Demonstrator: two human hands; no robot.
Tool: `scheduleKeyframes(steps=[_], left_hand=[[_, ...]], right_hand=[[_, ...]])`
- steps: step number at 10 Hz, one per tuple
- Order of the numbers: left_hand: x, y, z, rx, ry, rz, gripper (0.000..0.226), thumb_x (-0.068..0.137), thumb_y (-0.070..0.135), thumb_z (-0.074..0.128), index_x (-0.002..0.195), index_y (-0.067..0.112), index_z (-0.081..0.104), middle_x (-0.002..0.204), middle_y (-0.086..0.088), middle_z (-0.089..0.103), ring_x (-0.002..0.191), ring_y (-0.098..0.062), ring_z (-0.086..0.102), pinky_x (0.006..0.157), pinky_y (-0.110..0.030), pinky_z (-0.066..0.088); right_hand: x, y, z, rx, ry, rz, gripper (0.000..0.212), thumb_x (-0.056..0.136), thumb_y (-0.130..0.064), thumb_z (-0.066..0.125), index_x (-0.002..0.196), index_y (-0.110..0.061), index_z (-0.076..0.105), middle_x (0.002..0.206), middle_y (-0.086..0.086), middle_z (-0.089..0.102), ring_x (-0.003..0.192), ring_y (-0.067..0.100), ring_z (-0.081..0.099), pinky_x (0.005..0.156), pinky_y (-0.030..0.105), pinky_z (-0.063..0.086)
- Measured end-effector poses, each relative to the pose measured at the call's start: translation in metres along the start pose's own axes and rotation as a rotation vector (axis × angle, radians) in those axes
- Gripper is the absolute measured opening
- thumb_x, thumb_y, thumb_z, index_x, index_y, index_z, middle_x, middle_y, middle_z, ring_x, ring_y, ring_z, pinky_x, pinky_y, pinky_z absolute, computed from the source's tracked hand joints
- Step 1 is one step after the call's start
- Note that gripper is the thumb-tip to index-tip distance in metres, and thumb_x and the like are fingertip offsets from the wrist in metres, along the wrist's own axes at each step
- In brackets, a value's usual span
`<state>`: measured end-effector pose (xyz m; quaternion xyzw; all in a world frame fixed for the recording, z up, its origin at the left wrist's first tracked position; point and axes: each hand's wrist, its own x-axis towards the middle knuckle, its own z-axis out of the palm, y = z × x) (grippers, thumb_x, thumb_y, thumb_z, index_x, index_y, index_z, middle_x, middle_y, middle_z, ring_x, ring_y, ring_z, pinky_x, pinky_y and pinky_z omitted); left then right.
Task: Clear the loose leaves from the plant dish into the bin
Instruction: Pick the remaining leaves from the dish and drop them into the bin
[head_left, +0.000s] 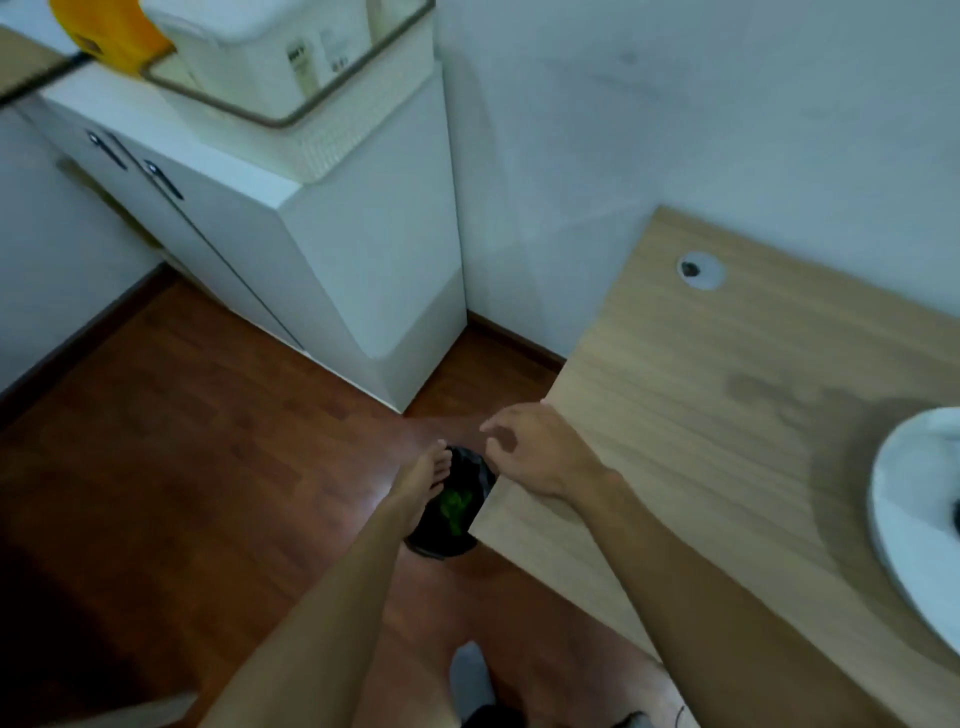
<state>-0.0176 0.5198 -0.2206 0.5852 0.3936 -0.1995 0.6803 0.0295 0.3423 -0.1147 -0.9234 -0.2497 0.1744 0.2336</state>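
A small bin with a black liner (462, 525) stands on the floor beside the table's left corner. Green leaves (455, 506) lie inside it. My left hand (423, 480) hangs over the bin's left rim with straight fingers and holds nothing. My right hand (530, 452) hovers above the bin's right side at the table corner, fingers spread and empty. The white plant dish (906, 514) sits at the right edge of the wooden table, partly cut off by the frame.
The wooden table (727, 415) fills the right side, with a cable hole (701, 270) near the wall. A white cabinet (291, 249) with a basket (291, 78) on top stands at the back left. The floor (182, 441) is dark red wood.
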Motion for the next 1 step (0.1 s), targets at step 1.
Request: scheduleKeyframes(steps=[1], left_hand=[[-0.024, 0.0396, 0.0038, 0.08, -0.012, 0.062, 0.053, 0.097, 0.038, 0.05, 0.132, -0.001, 0.053, 0.137, -0.021, 0.054, 0.13, -0.037, 0.048, 0.11, -0.043, 0.036]], right_hand=[[-0.0038, -0.0171, -0.043, 0.076, 0.048, 0.034, 0.038, 0.092, -0.036, 0.051, 0.128, -0.024, 0.059, 0.137, -0.001, 0.056, 0.128, 0.018, 0.047, 0.114, 0.038, 0.031]])
